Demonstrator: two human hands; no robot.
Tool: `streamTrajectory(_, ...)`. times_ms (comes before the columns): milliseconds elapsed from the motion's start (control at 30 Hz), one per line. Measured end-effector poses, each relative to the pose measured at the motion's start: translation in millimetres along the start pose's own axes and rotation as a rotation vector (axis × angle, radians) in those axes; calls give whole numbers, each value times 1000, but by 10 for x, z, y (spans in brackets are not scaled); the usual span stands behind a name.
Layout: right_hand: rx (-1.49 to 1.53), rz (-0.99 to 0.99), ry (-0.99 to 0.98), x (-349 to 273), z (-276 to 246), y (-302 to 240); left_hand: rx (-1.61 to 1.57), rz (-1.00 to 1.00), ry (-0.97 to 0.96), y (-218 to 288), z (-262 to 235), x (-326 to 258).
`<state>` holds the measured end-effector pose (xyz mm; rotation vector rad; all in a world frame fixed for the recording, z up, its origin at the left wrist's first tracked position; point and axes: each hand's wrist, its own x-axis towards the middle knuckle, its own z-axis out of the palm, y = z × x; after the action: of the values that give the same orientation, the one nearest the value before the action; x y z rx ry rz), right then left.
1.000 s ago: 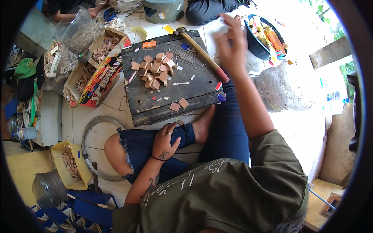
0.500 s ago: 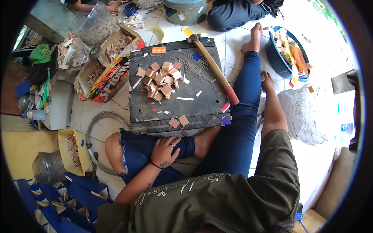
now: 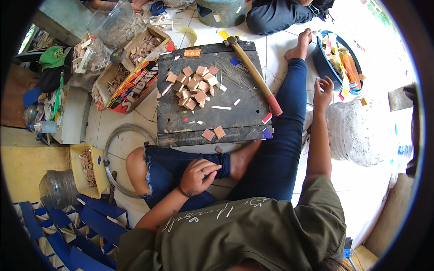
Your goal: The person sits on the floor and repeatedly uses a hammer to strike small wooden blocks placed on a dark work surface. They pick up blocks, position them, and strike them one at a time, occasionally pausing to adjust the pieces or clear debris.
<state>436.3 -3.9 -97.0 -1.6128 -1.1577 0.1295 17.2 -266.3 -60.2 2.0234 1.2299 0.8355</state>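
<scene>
The right hand (image 3: pixel 322 90) hangs above the floor just beside the blue tub (image 3: pixel 326 67) of coloured strips, fingers loosely spread and curled, holding nothing. The left hand (image 3: pixel 199 174) rests flat on the bent knee in torn jeans, fingers relaxed, likewise empty, probably propping the body. Ahead lies the dark wooden board (image 3: pixel 208 119), set within reach between the legs, with a heap of small wooden squares (image 3: pixel 194 86) on it and a hammer (image 3: pixel 253 72) laid slantwise across its right side.
</scene>
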Motion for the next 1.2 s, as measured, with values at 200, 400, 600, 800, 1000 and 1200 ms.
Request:
streamTrajectory(200, 293, -648, -708, -1294, -497, -1963, -386, -3, 328, 481, -153, 287)
streamTrajectory(400, 282, -952, -906, -1722, -372, -2659, -576, -108, 327, 366, -354, 454)
streamTrajectory(600, -17, -722, -863, -1127, 238, -2493, -526, -233, 488, 176, -397, 45)
streamTrajectory(800, -578, -572, -962, -736, 973, -2339, -421, -193, 587, 79, -437, -58)
streamTrajectory(1000, -473, -570, -941, -597, 1099, -2283, -331, -167, 560, 66, -478, -98)
streamTrajectory(1200, 8, -157, -1032, -446, 862, -2273, -250, -51, 569, 29, -601, 93)
